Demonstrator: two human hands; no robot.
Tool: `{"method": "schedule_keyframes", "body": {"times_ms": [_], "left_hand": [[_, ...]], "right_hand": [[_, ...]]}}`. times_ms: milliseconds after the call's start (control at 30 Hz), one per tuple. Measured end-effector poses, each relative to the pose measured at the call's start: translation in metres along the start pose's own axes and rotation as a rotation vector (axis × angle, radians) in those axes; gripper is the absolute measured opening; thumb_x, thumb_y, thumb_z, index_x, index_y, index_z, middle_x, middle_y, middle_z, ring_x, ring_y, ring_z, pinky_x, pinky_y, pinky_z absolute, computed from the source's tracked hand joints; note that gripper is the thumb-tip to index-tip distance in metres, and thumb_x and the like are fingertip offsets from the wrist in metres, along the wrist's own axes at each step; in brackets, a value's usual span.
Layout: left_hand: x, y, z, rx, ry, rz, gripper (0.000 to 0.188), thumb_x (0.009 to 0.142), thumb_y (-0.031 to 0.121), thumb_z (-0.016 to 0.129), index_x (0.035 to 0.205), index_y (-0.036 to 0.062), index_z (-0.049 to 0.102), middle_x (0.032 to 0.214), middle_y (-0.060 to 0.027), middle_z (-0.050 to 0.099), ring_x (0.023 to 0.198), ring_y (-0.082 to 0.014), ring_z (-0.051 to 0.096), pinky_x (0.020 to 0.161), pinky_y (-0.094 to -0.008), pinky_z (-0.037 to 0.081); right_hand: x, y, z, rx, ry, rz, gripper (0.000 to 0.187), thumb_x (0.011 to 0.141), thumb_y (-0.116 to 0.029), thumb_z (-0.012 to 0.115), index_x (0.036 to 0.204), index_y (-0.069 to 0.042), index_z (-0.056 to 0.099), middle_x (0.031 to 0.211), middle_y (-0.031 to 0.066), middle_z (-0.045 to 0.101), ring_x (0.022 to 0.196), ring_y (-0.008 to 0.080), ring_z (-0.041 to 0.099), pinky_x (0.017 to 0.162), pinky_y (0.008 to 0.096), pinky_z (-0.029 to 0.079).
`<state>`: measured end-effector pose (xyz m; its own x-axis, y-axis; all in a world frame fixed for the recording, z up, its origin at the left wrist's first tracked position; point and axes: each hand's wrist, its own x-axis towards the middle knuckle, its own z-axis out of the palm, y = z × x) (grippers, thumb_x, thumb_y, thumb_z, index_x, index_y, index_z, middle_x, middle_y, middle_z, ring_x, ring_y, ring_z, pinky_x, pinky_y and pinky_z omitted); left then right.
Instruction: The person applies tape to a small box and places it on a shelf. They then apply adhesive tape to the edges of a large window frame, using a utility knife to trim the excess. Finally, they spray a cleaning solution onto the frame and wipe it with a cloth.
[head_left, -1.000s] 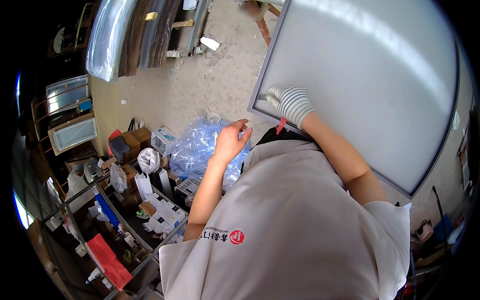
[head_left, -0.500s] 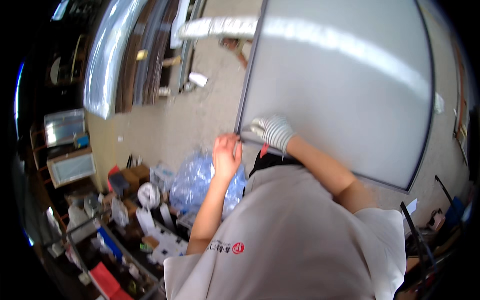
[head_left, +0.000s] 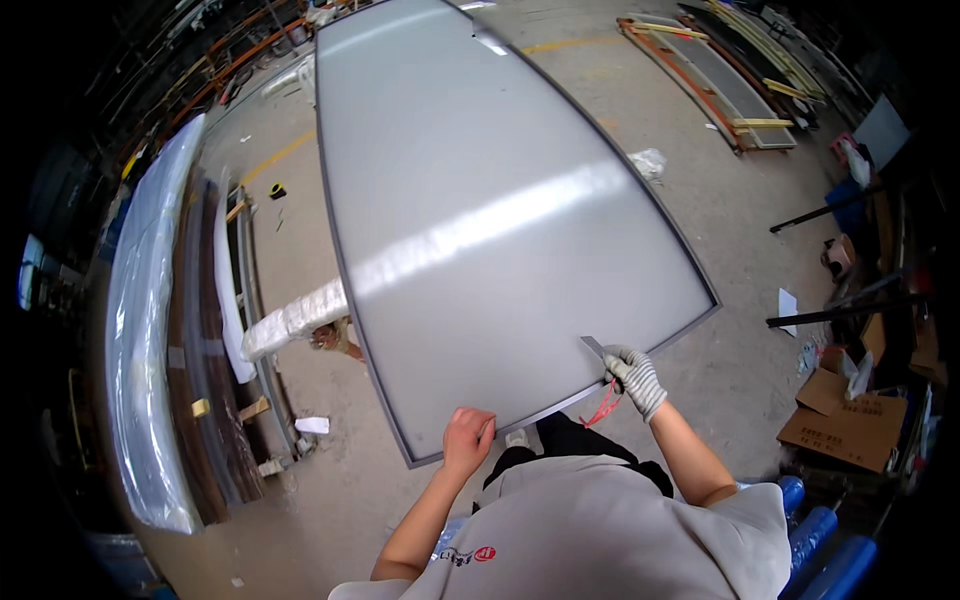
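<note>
A large grey panel (head_left: 470, 200) with a dark frame stretches away in front of me. At its near edge, close to the left corner, my bare left hand (head_left: 468, 440) rests with curled fingers. Whether anything is inside those fingers is hidden. My right hand (head_left: 636, 380), in a striped glove, is closed around a flat metal blade (head_left: 592, 346) with a slanted end, held over the near right part of the panel. Red cord (head_left: 602, 408) hangs beneath this hand.
A support wrapped in clear film (head_left: 295, 318) passes beneath the panel. Film-wrapped lengths (head_left: 155, 330) lie stacked at left. Metal frames (head_left: 715, 85) lie on the floor at far right. Dark bars (head_left: 845, 310), a cardboard box (head_left: 845, 415) and blue rolls (head_left: 815, 540) are at right.
My view has swung, so more of the panel shows. My right hand has moved right along the near edge, away from my left hand, and the blade now shows. My left hand stays near the corner.
</note>
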<state>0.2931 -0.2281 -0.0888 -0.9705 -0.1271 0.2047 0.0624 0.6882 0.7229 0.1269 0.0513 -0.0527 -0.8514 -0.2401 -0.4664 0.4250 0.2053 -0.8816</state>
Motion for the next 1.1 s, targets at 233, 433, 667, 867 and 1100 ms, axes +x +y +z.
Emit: {"method": "schedule_keyframes", "body": {"times_ms": [233,433,667,867,1100], "left_hand": [[0.059,0.048,0.065,0.165,-0.337,0.296,0.056,0.081,0.031,0.064,0.125,0.0000,0.047,0.132,-0.0166,0.045,0.124,-0.0352,0.041,0.102,-0.0476,0.034],[0.122,0.081,0.129,0.218,-0.390,0.209,0.064,0.084,0.032,0.061,0.134,-0.0017,0.037,0.142,-0.0184,0.034,0.132,-0.0346,0.031,0.107,-0.0503,0.026],[0.253,0.130,0.232,0.383,-0.278,0.038,0.069,0.084,0.027,0.059,0.139,-0.0026,0.028,0.146,-0.0200,0.026,0.136,-0.0355,0.024,0.109,-0.0510,0.022],[0.321,0.158,0.296,0.490,-0.306,-0.040,0.073,0.084,0.028,0.057,0.142,-0.0001,0.024,0.150,-0.0179,0.021,0.138,-0.0338,0.021,0.109,-0.0518,0.020],[0.325,0.153,0.302,0.529,-0.306,-0.091,0.070,0.081,0.021,0.055,0.143,0.0041,0.028,0.150,-0.0158,0.023,0.138,-0.0324,0.024,0.107,-0.0552,0.020]], "right_hand": [[-0.043,0.006,-0.116,0.138,0.349,-0.030,0.026,0.085,-0.023,0.062,0.092,0.002,0.060,0.057,0.0031,0.056,0.040,0.0082,0.045,0.038,0.0214,0.035],[0.013,-0.010,-0.244,0.233,0.597,-0.194,0.030,0.086,-0.021,0.061,0.104,0.003,0.059,0.067,0.0033,0.060,0.048,0.0067,0.046,0.044,0.0205,0.037],[0.186,-0.008,-0.352,0.186,0.310,-0.075,0.029,0.087,-0.023,0.060,0.105,0.000,0.061,0.080,0.0061,0.066,0.056,0.0074,0.053,0.050,0.0210,0.043],[0.294,0.004,-0.347,0.316,-0.021,0.102,0.027,0.087,-0.023,0.059,0.101,-0.001,0.063,0.078,0.0063,0.066,0.060,0.0098,0.057,0.051,0.0228,0.047],[0.363,0.038,-0.324,0.353,-0.195,0.200,0.031,0.086,-0.026,0.060,0.104,-0.001,0.064,0.086,0.0046,0.066,0.077,0.0127,0.060,0.066,0.0261,0.049]]}}
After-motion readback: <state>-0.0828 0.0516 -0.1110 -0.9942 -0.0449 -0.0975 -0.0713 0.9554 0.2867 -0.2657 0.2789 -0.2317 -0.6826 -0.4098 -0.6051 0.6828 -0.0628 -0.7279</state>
